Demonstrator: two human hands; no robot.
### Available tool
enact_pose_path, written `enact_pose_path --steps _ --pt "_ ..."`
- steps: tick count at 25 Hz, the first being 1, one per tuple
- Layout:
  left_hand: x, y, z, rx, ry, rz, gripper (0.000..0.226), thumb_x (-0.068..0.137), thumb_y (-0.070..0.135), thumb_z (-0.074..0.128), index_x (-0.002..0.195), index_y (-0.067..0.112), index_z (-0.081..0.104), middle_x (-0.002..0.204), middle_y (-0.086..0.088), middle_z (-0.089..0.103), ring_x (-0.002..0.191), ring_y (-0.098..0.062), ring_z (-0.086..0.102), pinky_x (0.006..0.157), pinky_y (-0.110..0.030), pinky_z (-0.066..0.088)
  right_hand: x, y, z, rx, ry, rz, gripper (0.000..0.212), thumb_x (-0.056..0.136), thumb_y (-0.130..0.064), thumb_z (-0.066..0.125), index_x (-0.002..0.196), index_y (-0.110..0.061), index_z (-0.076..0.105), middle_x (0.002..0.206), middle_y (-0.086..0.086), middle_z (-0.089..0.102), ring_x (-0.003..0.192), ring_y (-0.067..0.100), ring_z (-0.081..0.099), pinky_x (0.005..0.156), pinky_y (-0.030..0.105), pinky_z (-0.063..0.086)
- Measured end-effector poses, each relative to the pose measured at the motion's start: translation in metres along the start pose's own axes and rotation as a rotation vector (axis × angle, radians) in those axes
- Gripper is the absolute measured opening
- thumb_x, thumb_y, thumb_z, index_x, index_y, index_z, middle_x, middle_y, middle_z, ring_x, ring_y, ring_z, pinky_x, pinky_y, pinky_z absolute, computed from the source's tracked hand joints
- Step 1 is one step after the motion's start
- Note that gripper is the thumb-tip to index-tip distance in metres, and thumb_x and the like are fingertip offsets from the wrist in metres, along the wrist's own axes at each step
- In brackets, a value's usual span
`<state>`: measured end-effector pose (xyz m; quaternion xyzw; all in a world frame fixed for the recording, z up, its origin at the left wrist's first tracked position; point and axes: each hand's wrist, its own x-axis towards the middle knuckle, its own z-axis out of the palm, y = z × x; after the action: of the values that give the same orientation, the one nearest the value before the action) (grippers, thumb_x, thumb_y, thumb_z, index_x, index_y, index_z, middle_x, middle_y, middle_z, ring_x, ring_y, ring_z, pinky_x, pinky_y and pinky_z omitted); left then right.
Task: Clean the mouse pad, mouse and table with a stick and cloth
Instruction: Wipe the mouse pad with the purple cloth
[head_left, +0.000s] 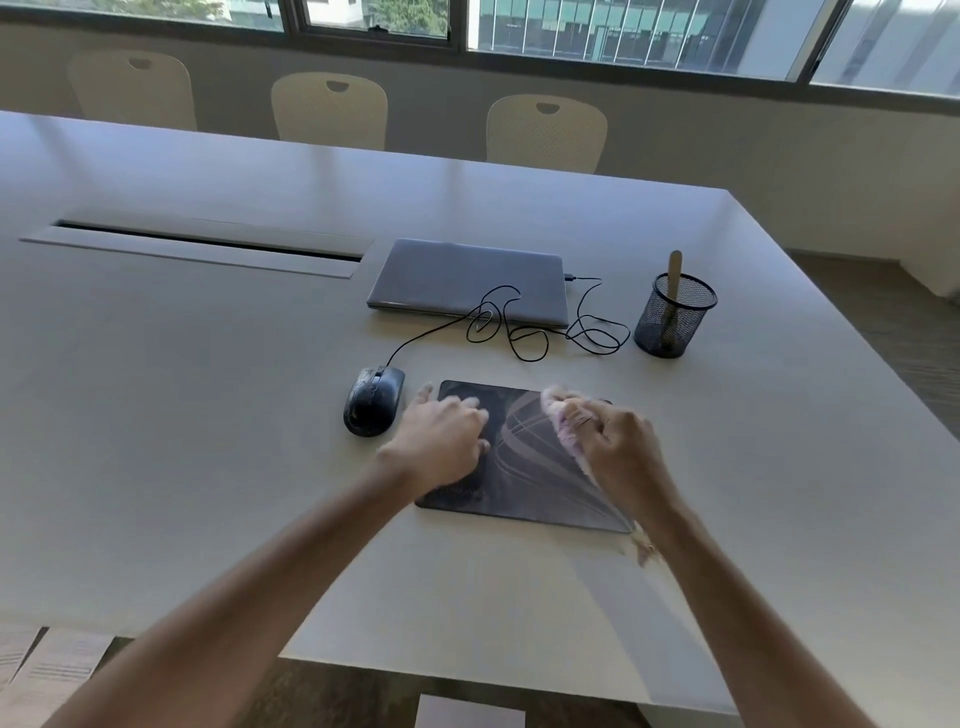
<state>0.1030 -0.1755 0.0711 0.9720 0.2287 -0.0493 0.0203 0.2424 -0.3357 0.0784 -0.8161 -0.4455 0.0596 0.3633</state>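
A dark mouse pad (524, 483) with pale curved lines lies on the grey table (208, 415). My left hand (447, 441) rests flat on the pad's left part, fingers spread. Over the pad's right side, my right hand (618, 447) is closed on a bunched pink cloth (563, 415), blurred by motion. A black wired mouse (373, 400) with pale smudges sits on the table just left of the pad. A wooden stick (674, 275) stands upright in a black mesh cup (672, 322) at the right rear.
A closed grey laptop (467, 280) lies behind the pad, with the mouse's black cable (540, 332) looped in front of it. A long cable slot (208, 241) is set into the table at the left. Three cream chairs (330, 111) stand beyond the far edge, under windows.
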Motion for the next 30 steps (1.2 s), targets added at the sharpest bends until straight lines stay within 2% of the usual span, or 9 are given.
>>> enact_pose_path --steps 3,7,11,16,21,24,27,28,30 --pt "0.021 -0.013 -0.006 -0.007 -0.078 0.006 0.045 0.096 0.026 0.047 0.14 0.024 0.043 0.151 0.001 0.037 0.135 -0.02 0.039 0.114 -0.051 0.016 -0.024 -0.031 0.032 -0.028 -0.158 -0.147 0.03 0.099 -0.037 0.046 0.118 -0.026 0.067 0.129 -0.011 0.065 0.121 0.007 0.058 0.101 0.03 0.044" --pt "0.031 -0.019 -0.005 0.064 -0.116 0.08 0.044 0.092 0.014 0.042 0.132 0.028 0.053 0.14 0.003 0.049 0.121 -0.022 0.051 0.102 -0.043 0.033 -0.043 -0.053 0.082 -0.303 -0.234 -0.278 0.043 0.101 -0.039 0.042 0.127 -0.011 0.062 0.144 0.006 0.054 0.14 0.03 0.04 0.117 0.046 0.02" --pt "0.034 -0.019 -0.008 0.152 -0.088 0.099 0.043 0.093 0.014 0.046 0.132 0.031 0.053 0.137 0.005 0.052 0.117 -0.023 0.054 0.099 -0.039 0.037 -0.044 -0.046 0.094 -0.389 -0.244 -0.438 0.048 0.098 -0.039 0.05 0.127 -0.003 0.062 0.139 0.016 0.056 0.135 0.04 0.044 0.115 0.054 0.03" --pt "0.034 -0.019 -0.005 0.188 -0.093 0.098 0.038 0.095 0.015 0.045 0.13 0.027 0.052 0.134 0.004 0.052 0.113 -0.022 0.056 0.098 -0.041 0.033 -0.037 -0.01 0.069 -0.447 -0.326 -0.535 0.077 0.08 -0.063 0.059 0.141 -0.017 0.05 0.152 0.004 0.042 0.144 0.027 0.034 0.119 0.043 0.023" --pt "0.035 -0.022 -0.002 0.173 -0.171 0.058 0.044 0.095 0.022 0.052 0.138 0.025 0.044 0.145 0.001 0.042 0.125 -0.025 0.049 0.107 -0.049 0.025 -0.024 0.032 0.028 -0.246 -0.337 -0.472 0.062 0.078 -0.037 0.066 0.138 -0.022 0.056 0.149 -0.007 0.045 0.143 0.013 0.035 0.119 0.032 0.024" --pt "0.036 -0.022 -0.002 0.148 -0.18 0.054 0.045 0.095 0.021 0.052 0.139 0.025 0.044 0.147 0.001 0.04 0.127 -0.025 0.047 0.109 -0.052 0.022 -0.015 0.051 0.002 -0.13 -0.281 -0.404 0.052 0.073 -0.016 0.074 0.124 -0.014 0.067 0.136 -0.007 0.056 0.134 0.003 0.043 0.114 0.02 0.029" --pt "0.034 -0.022 -0.003 0.126 -0.173 0.047 0.045 0.094 0.02 0.053 0.138 0.025 0.045 0.147 0.002 0.041 0.127 -0.024 0.047 0.11 -0.052 0.02 -0.01 0.064 -0.027 -0.023 -0.274 -0.236 0.037 0.078 -0.014 0.073 0.115 -0.017 0.073 0.118 -0.02 0.067 0.119 -0.004 0.057 0.102 0.009 0.037" --pt "0.033 -0.022 -0.004 0.114 -0.168 0.04 0.046 0.094 0.02 0.053 0.139 0.026 0.046 0.147 0.002 0.042 0.128 -0.024 0.046 0.111 -0.052 0.018 -0.011 0.064 -0.036 0.027 -0.258 -0.134 0.03 0.079 -0.02 0.071 0.109 -0.022 0.075 0.099 -0.025 0.071 0.098 -0.007 0.065 0.088 0.009 0.045" --pt "0.03 -0.02 -0.006 0.067 -0.139 0.032 0.05 0.092 0.019 0.055 0.14 0.027 0.045 0.147 0.003 0.043 0.13 -0.023 0.045 0.114 -0.052 0.013 -0.009 0.061 -0.044 0.226 -0.148 0.063 0.016 0.081 -0.026 0.064 0.093 -0.026 0.076 0.056 -0.008 0.064 0.053 0.002 0.058 0.06 0.016 0.05"
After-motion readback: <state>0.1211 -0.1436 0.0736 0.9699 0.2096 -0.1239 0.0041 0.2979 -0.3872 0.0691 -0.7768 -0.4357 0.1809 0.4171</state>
